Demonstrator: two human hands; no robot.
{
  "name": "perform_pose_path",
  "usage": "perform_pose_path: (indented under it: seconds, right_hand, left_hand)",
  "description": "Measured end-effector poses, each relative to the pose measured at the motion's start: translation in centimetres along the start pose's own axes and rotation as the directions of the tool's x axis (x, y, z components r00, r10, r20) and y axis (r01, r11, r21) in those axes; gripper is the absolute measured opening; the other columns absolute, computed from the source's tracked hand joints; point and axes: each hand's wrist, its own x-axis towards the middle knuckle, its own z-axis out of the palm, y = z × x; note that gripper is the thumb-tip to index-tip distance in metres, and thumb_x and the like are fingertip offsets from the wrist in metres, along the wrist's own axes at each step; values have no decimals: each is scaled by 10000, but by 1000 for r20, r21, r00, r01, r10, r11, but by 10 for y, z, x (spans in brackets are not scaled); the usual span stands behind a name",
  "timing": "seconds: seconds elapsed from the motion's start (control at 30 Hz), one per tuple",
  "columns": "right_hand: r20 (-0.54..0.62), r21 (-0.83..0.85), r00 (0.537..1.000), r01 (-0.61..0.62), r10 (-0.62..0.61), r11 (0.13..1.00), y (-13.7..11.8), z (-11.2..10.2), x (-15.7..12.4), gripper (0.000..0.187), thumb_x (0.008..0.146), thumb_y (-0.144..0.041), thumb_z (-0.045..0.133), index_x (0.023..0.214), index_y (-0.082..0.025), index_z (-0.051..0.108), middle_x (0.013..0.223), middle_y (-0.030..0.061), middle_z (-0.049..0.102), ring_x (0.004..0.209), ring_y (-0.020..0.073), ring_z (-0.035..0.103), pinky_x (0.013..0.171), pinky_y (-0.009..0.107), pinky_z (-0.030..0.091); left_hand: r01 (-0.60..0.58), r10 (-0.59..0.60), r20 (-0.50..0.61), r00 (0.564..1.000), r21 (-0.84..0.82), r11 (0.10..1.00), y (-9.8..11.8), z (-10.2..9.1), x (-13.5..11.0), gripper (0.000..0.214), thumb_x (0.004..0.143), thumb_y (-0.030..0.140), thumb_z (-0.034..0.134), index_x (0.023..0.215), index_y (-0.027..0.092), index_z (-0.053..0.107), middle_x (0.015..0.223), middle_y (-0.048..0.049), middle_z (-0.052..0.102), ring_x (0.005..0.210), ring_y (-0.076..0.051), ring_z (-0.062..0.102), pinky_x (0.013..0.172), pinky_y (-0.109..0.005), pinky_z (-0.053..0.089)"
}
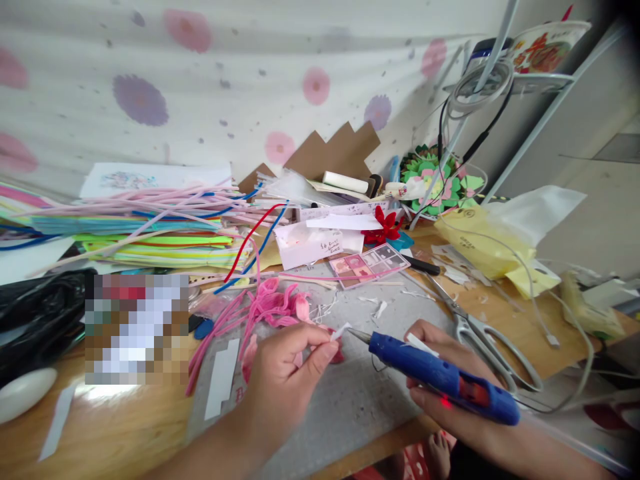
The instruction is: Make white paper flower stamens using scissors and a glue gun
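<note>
My left hand point(290, 363) is closed in a pinch on a small white piece point(341, 331) with something pink-red behind it, just above the grey mat point(350, 400). My right hand point(440, 373) grips a blue hot glue gun point(445, 377), its metal tip point(359, 335) almost touching the white piece. A red light glows on the gun's underside. Pink pipe cleaners point(273, 307) lie bunched on the mat just beyond my left hand.
Silver scissors point(480, 333) lie right of the gun. A makeup palette point(369, 264), a red paper flower point(383, 227), stacked coloured foam sheets point(150, 240), a black bag point(35, 313), yellow bags point(480, 243) and a white cable point(535, 300) crowd the wooden desk point(115, 427).
</note>
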Motion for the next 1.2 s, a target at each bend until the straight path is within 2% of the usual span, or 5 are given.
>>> perform_pose_path:
  seconds: [0.43,0.67,0.8,0.93,1.2]
  right_hand:
    - [-17,39,999,-42,43,998,-1,3,1,111,715,-204,558,626,-225,495,679,-1,473,583,150,486,497,263,389]
    - [-81,-29,997,-21,19,999,-9,-3,1,170,679,-153,536,531,-234,510,653,17,554,614,171,560,509,252,463]
    - [-43,-39,999,26,-27,999,-7,-4,0,149,682,-157,550,574,-260,566,670,23,590,643,192,577,521,267,466]
    - [-105,-20,994,0,-2,1000,-3,-3,-2,136,679,-146,555,661,-269,612,711,27,612,670,206,583,532,282,449]
    - [17,-44,1000,11,-11,999,4,-6,-1,120,723,-150,529,645,-223,475,732,6,497,650,160,528,560,272,433]
  left_hand:
    - [-42,42,0,999,11,999,1,0,1,130,814,208,590,715,189,673,666,-11,683,654,-153,623,670,-269,502]
    - [-103,103,-15,995,24,994,0,1,1,117,810,175,595,718,182,667,662,3,683,648,-135,628,658,-248,501]
    - [-108,108,-12,994,27,994,-1,1,1,111,815,175,598,725,184,663,656,12,671,639,-125,620,663,-241,502]
    - [-108,108,2,994,27,994,-1,1,0,112,822,176,599,740,186,674,667,11,672,677,-127,628,726,-256,502]
    - [-148,148,3,989,32,988,1,1,1,110,817,159,603,730,176,668,665,11,674,675,-118,639,684,-223,493]
